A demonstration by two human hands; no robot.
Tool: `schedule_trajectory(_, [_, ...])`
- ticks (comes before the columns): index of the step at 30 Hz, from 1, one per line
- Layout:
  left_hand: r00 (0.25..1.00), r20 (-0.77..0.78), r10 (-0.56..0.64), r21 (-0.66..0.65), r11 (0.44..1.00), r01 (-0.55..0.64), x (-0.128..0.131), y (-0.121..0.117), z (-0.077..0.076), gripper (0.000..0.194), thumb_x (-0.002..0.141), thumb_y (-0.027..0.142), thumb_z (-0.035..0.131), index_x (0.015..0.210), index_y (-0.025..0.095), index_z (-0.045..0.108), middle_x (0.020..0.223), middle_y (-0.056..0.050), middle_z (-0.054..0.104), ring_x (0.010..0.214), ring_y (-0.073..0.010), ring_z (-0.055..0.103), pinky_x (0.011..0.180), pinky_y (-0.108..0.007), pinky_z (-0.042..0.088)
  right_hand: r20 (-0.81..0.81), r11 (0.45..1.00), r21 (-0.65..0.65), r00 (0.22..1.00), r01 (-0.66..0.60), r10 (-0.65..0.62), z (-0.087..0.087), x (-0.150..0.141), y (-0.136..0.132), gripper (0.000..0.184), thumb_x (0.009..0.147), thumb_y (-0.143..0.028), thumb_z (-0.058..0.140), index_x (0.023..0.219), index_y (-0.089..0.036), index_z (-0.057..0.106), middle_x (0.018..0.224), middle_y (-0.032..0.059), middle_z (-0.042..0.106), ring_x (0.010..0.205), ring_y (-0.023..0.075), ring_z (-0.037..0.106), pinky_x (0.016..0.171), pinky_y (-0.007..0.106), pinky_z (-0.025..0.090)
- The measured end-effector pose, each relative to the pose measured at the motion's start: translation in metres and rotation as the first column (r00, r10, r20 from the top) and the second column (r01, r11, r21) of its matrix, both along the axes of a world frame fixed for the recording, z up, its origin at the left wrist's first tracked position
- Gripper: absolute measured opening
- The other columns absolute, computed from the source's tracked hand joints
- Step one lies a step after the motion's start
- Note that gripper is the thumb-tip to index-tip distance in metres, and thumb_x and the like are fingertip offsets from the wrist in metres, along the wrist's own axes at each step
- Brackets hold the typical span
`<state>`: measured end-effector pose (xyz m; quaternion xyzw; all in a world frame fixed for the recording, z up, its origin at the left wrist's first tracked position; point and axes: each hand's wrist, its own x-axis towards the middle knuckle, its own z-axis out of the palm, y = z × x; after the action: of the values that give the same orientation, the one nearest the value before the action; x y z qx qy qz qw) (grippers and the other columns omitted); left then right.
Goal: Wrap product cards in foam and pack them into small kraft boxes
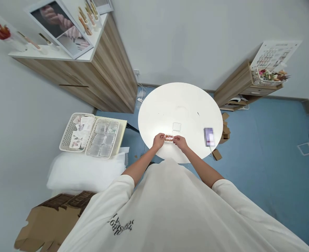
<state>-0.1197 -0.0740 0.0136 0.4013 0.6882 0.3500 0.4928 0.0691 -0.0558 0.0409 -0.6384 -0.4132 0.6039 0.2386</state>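
Between my two hands is a small set of press-on nails (pixel 169 138), reddish-orange, in two rows on a pale backing. My left hand (pixel 159 140) pinches the set's left end, and the fingers of my right hand (pixel 180 142) close on its right end. Just beyond them an open clear plastic box (pixel 177 126) lies on the round white table (pixel 159 101). Whether the set touches the tabletop I cannot tell.
A phone with a blurred screen (pixel 209 137) lies at the table's right, a cable running from it. To the left stand a white basket of cards (pixel 65 136) and a basket of clear boxes (pixel 88 148). Wooden cabinets (pixel 112 66) flank the back; cardboard (pixel 217 154) lies on the floor.
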Motion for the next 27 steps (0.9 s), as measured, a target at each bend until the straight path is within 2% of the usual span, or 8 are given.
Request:
schedule_trajectory(4, [0.999,-0.008,-0.047,-0.104,0.994,0.046,0.033,0.003,-0.011,0.022,0.085,0.016,0.061,0.105,0.019,0.069,0.105,-0.008,0.073,0.097,-0.0208,0.069,0.091,-0.034,0.053,0.031,0.999,-0.013,0.999,0.042,-0.042,-0.018,0.036,0.008,0.012,0.071,-0.026,0.069,0.081,-0.021,0.065,0.066,-0.0004,0.066,0.065,0.0155,0.061,0.064,0.028,0.049])
schedule_trajectory(8, [0.995,-0.014,-0.096,-0.191,0.977,0.091,0.052,0.004,-0.02,0.028,0.084,0.014,0.062,0.111,0.019,0.067,0.121,-0.011,0.07,0.11,-0.0229,0.066,0.099,-0.036,0.05,0.116,0.996,-0.032,0.99,0.082,-0.078,-0.038,0.058,0.021,0.009,0.072,-0.026,0.067,0.08,-0.021,0.064,0.068,0.0002,0.067,0.068,0.0159,0.062,0.065,0.027,0.049])
schedule_trajectory(13, [0.992,0.006,-0.127,-0.245,0.962,0.125,0.061,0.011,-0.03,0.042,0.082,0.014,0.062,0.124,0.021,0.062,0.139,-0.009,0.062,0.123,-0.0243,0.061,0.105,-0.037,0.046,0.218,0.996,-0.06,0.975,0.067,-0.052,-0.062,0.06,0.038,0.014,0.073,-0.026,0.063,0.087,-0.022,0.065,0.075,0.0001,0.071,0.073,0.017,0.065,0.068,0.027,0.051])
schedule_trajectory(17, [0.99,0.056,-0.129,-0.259,0.956,0.14,0.062,0.018,-0.039,0.048,0.081,0.015,0.063,0.129,0.021,0.059,0.144,-0.011,0.059,0.13,-0.0263,0.057,0.108,-0.038,0.044,0.282,0.998,-0.063,0.959,0.022,-0.003,-0.077,0.053,0.047,0.016,0.073,-0.027,0.062,0.087,-0.023,0.067,0.079,-0.0001,0.072,0.08,0.0182,0.066,0.075,0.029,0.052])
schedule_trajectory(21, [0.987,0.084,-0.137,-0.264,0.952,0.155,0.061,0.021,-0.042,0.048,0.08,0.017,0.067,0.127,0.02,0.06,0.141,-0.013,0.061,0.13,-0.0285,0.057,0.107,-0.04,0.044,0.308,0.999,-0.043,0.951,-0.03,0.041,-0.08,0.053,0.05,0.018,0.073,-0.028,0.061,0.088,-0.023,0.07,0.082,0.0011,0.073,0.087,0.0201,0.067,0.084,0.032,0.052])
schedule_trajectory(27, [0.987,0.091,-0.136,-0.277,0.948,0.156,0.054,0.028,-0.04,0.043,0.077,0.019,0.072,0.119,0.021,0.063,0.138,-0.013,0.063,0.123,-0.0275,0.061,0.104,-0.039,0.046,0.289,0.997,-0.051,0.955,-0.06,0.072,-0.069,0.061,0.05,0.024,0.074,-0.024,0.058,0.092,-0.024,0.074,0.082,0.0017,0.074,0.088,0.0214,0.067,0.089,0.035,0.052])
